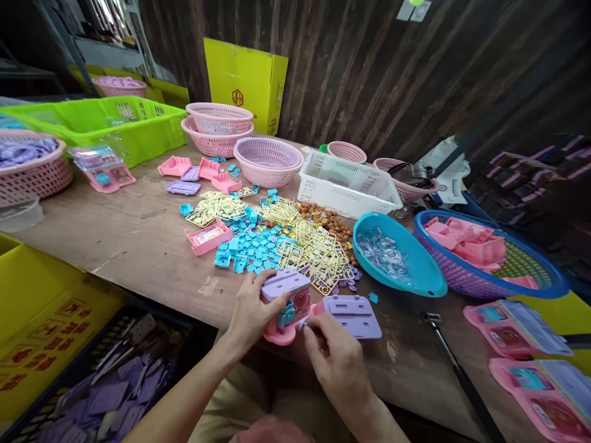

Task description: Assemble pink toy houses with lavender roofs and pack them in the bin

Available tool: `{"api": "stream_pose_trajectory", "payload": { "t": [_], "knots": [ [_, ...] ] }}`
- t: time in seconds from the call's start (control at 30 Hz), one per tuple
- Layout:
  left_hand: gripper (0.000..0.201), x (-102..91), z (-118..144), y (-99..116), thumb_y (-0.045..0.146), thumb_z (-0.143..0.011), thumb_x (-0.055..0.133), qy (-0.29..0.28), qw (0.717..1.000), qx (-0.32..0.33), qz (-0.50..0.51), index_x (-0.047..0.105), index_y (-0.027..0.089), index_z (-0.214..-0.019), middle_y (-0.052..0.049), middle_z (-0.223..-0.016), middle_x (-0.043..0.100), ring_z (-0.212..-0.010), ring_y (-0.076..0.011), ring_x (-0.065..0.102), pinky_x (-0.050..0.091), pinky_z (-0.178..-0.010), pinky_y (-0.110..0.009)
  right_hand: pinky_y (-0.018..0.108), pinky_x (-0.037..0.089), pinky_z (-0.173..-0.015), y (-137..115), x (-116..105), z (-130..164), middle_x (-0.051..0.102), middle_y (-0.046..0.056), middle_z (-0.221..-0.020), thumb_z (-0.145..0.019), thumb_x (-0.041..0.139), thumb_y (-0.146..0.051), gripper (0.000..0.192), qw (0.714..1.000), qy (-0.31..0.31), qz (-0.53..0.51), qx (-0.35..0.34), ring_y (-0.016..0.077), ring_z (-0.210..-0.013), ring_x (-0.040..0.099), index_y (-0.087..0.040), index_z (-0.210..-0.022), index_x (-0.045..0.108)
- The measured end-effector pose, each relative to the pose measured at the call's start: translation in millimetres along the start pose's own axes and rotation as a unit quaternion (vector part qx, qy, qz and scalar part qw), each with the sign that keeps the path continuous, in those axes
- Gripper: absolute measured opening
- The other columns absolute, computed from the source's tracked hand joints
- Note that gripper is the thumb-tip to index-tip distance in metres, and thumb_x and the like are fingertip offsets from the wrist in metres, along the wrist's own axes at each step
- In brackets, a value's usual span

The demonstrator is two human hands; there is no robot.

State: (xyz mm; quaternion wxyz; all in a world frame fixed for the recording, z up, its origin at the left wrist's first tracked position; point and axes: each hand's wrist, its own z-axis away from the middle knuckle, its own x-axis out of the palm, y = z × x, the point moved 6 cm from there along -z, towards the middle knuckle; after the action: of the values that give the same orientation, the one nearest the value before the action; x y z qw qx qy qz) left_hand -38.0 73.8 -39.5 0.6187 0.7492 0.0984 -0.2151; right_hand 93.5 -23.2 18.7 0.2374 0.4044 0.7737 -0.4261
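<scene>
My left hand [252,311] grips a pink and purple toy playset [287,282] at the table's front edge, thumb across its front and fingers behind. A small blue piece [286,315] sits on the toy's front, by the thumb. At the toy's right side, my right hand [339,354] is closed in a pinch, its fingertips around a small pale bluish bit that I cannot make out. Just beyond that hand lies a flat purple panel [353,317]; whether it joins the toy is hidden. Behind the hands spread loose blue parts [253,246] and cream plastic frames [318,255].
Right of the piles stand a blue bowl of clear parts [409,255], a basket with pink shells [545,286], and a black-handled hammer-like tool [455,363]. Similar toys [540,394] lie far right. A white basket [351,191] and green crate [152,132] are behind.
</scene>
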Motion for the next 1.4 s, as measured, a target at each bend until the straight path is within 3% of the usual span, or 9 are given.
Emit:
{"api": "stream_pose_trajectory", "payload": {
  "t": [0.17, 1.1, 1.4],
  "knots": [
    [0.040, 0.2, -1, 6, 0.036, -0.073, 0.062, -0.013, 0.999, -0.015, -0.025, 0.061, 0.019, -0.109, -0.005, -0.094, 0.053, -0.086, -0.0212, 0.059, 0.049, -0.080, -0.036, 0.022, 0.038, -0.054, -4, 27, 0, 0.054, 0.000, -0.065, -0.087, 0.042, -0.012, 0.016, 1.000, 0.002, -0.005, 0.001, 0.0123, -0.059, 0.053, -0.019, -0.075, 0.049],
    [0.039, -3.0, -7, 7, 0.041, -0.075, 0.059, -0.040, 0.997, -0.014, -0.064, 0.061, 0.021, -0.109, -0.005, -0.093, 0.053, -0.085, -0.0203, 0.056, 0.047, -0.080, -0.035, 0.022, 0.038, -0.054, 1, 27, -8, 0.056, 0.000, -0.068, -0.087, 0.044, -0.014, 0.013, 0.996, -0.066, -0.038, 0.050, 0.0117, -0.059, 0.051, -0.018, -0.077, 0.052],
    [0.040, -1.6, -8, 11, 0.039, -0.074, 0.060, -0.046, 0.996, -0.010, -0.069, 0.060, 0.019, -0.109, -0.005, -0.093, 0.053, -0.085, -0.0205, 0.056, 0.047, -0.082, -0.036, 0.026, 0.040, -0.060, -11, 36, -5, 0.052, 0.003, -0.067, -0.088, 0.038, -0.009, 0.019, 0.995, -0.035, 0.076, -0.050, 0.0158, -0.064, 0.050, -0.018, -0.077, 0.051]
  ]
}}
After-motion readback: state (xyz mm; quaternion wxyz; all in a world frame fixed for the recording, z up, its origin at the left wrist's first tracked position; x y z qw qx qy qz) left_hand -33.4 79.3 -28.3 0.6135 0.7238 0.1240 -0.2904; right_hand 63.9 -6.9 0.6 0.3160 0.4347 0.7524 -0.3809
